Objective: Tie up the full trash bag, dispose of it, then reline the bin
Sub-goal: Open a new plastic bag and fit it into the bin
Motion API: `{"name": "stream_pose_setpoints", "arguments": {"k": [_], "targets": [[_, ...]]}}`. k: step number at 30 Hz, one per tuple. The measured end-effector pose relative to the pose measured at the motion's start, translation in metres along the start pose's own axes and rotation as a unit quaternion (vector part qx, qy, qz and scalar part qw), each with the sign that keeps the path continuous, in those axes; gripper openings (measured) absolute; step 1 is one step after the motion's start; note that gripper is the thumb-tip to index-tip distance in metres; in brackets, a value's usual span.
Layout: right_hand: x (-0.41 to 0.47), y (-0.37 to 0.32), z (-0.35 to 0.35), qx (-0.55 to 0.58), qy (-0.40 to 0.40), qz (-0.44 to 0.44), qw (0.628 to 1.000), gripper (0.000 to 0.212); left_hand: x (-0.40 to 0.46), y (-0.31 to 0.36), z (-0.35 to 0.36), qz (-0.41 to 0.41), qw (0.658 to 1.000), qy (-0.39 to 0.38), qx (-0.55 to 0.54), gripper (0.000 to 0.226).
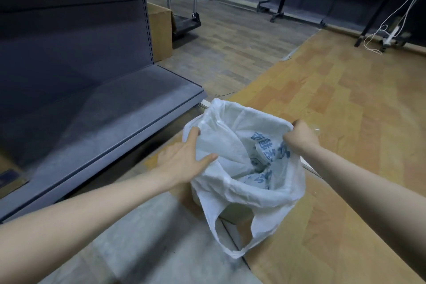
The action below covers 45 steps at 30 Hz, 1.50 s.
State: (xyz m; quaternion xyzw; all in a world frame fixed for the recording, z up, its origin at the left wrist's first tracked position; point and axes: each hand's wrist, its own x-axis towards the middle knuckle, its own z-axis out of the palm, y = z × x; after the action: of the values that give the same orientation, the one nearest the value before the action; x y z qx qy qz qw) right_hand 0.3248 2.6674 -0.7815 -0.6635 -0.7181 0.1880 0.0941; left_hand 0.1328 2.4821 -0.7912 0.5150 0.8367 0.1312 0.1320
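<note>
A white plastic trash bag with blue print stands on the floor, its mouth spread wide over a small bin that it almost fully hides. Crumpled printed wrappers lie inside. One loop handle of the bag hangs down at the near side. My left hand rests on the bag's left rim with fingers spread, the thumb pressing the plastic inward. My right hand is closed on the bag's right rim, pinching the plastic.
A dark metal shelving unit with a low base shelf runs along the left. A cardboard box and a black cart stand behind it. Brown floor covering spreads right; table legs and white cables are at far right.
</note>
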Motion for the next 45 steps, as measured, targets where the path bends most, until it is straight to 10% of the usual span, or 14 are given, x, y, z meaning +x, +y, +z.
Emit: {"name": "stream_pose_setpoints", "arguments": {"k": [9, 14, 26, 37, 45], "targets": [[-0.006, -0.021, 0.005, -0.047, -0.022, -0.158, 0.986, 0.048, 0.04, 0.007, -0.011, -0.059, 0.998, 0.023, 0.026, 0.052], [-0.037, -0.041, 0.024, -0.084, 0.124, -0.323, 0.934, 0.04, 0.049, -0.011, -0.003, -0.104, 0.994, 0.011, -0.039, 0.035], [-0.023, -0.065, 0.079, -0.258, -0.198, -0.314, 0.892, 0.008, 0.053, -0.024, -0.003, -0.13, 0.989, 0.031, -0.057, 0.037], [-0.008, -0.081, 0.179, -0.399, -0.398, -0.406, 0.719, 0.101, 0.057, -0.027, 0.001, -0.117, 0.99, 0.059, -0.057, 0.038], [-0.013, -0.054, 0.222, -0.414, -0.379, -0.345, 0.752, 0.098, 0.06, -0.031, 0.005, -0.107, 0.989, 0.059, -0.078, 0.041]]}}
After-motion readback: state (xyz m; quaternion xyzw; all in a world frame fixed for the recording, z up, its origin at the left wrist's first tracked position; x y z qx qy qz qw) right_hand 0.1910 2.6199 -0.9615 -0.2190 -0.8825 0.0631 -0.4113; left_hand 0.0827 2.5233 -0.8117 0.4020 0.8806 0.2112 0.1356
